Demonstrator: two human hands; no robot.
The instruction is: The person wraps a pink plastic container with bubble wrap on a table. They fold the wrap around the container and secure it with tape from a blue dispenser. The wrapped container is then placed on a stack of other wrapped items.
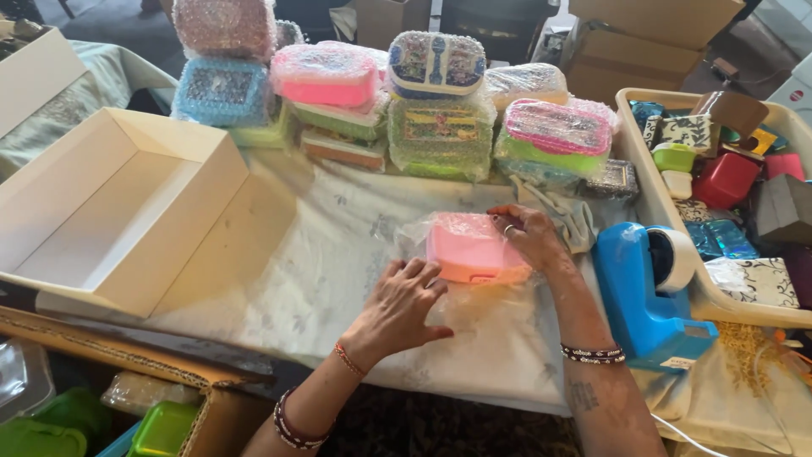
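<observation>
Item in hand: one pink box (470,247), rectangular, lying flat near the middle of the desk (338,279) on a pale patterned cloth, partly covered by a sheet of clear bubble wrap (474,300) that spreads toward the near edge.

Left hand (399,309): palm down, fingers spread, pressing the wrap flat just beside the box's near left corner. Its grip is not closed on anything.

Right hand (529,237): laid over the box's far right corner, ringed finger bent, pinning box and wrap together; whether the fingertips pinch the film cannot be told.

Step, as judged: the wrapping of this box is under way, the sheet only loosely around it. The next move likely calls for drawing the loose film snug over the lid and reaching for tape.

Nearby:
- Blue tape dispenser (647,292), just right of the right forearm.
- Stack of boxes already in bubble wrap (406,101), along the far side.
- Open white cardboard box (110,211), empty, to the left.
- Cream tray (655,199) of small unwrapped boxes, far right.
- Brown cartons (643,38) beyond.
</observation>
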